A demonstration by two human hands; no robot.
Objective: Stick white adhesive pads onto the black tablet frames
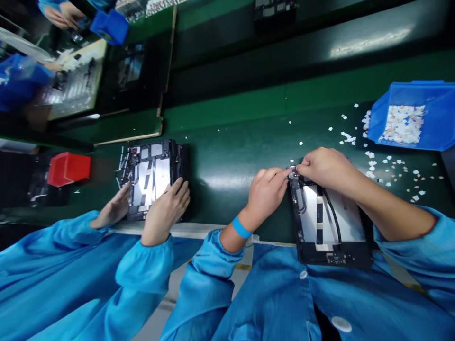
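Note:
An opened tablet (346, 227) without its back cover lies before me, its lower edge jutting over the table's near side. Silver battery panels and a black cable (332, 213) show inside it. My left hand (267, 192), with a blue wristband (242, 227), grips the tablet's upper left corner with its fingertips. Close beside it, my right hand (325, 166) is closed in a pinch over the top edge, by a small part (293, 171) at the corner. Whatever sits between the right fingertips is too small or hidden to tell.
Small white pieces (348, 137) lie scattered near a blue bin (441, 118) holding more of them. On my left, a co-worker's hands (168, 206) hold stacked opened tablets (161, 175). A red bin (69, 169) stands beyond. Another person's hands (64, 16) show at upper left.

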